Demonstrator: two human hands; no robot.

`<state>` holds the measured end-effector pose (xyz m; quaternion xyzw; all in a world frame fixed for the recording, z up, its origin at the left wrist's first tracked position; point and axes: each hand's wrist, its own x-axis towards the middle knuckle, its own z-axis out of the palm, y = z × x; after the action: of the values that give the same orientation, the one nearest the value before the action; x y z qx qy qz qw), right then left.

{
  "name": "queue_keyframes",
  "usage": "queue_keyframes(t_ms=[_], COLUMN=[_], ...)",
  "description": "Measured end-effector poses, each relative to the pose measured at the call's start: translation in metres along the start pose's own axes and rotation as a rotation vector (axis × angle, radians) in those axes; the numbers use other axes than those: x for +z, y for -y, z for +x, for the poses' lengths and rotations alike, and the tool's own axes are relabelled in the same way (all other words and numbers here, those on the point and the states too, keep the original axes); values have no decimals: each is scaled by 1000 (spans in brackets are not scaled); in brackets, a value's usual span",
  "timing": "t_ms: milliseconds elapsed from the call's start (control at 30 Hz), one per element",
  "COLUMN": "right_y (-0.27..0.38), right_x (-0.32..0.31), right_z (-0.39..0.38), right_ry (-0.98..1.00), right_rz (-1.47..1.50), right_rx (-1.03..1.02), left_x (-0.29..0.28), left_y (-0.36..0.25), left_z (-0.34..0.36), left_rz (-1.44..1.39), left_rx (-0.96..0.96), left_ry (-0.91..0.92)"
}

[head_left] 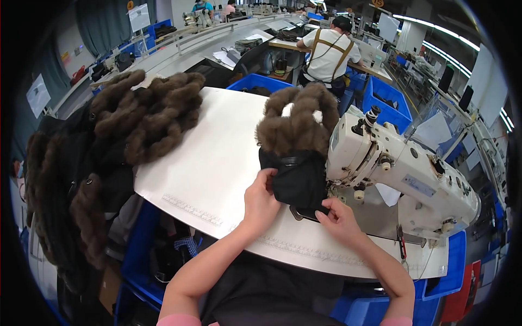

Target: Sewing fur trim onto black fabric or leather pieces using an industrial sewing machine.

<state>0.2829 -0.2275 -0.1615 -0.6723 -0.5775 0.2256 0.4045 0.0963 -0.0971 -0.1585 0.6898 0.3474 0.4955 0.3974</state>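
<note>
A black fabric piece (299, 182) with brown fur (298, 127) at its far end lies on the white sewing table (217, 141). Its right edge is against the needle end of a white sewing machine (405, 174). My left hand (261, 202) grips the fabric's left edge, with some fingers hidden beneath it. At the near right corner, my right hand (340, 220) pinches the cloth between thumb and fingers, close to the machine's needle plate. The needle itself cannot be made out.
More brown fur pieces (157, 111) with black cloth are heaped at the table's left end. Red-handled snips (402, 242) lie right of my right hand. Blue bins (387, 103) stand around the table. Beyond it, a person in a white top (329, 54) sits facing away.
</note>
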Motion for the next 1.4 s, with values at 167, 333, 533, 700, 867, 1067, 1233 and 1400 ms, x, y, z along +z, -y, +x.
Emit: queue_keyframes(t_ms=[167,333,533,700,867,1067,1233,1400], right_y=[5,2,2,0,-4,4,5,2], right_x=[-2,0,3,8,5,-2,-3,-13], right_z=[0,7,8,15,15,15,14,10], right_ry=[34,40,77,26,17,107,132,192], right_rz=[50,96,106,129,79,-68,-163,-73], right_rx=[-204,-254,-158,-173,-192,-172,-298,-121], left_x=[25,11,31,51,28,14,5,-25], left_y=[12,-10,-30,-23,-11,-3,-25,3], left_z=[30,12,7,38,53,39,14,-13], left_rz=[-211,-468,-409,-582,-896,-966,-1189,-1250], left_rx=[-286,-397,-331,-474,-635,-641,-689,-832], left_ry=[63,320,259,5,213,382,377,521])
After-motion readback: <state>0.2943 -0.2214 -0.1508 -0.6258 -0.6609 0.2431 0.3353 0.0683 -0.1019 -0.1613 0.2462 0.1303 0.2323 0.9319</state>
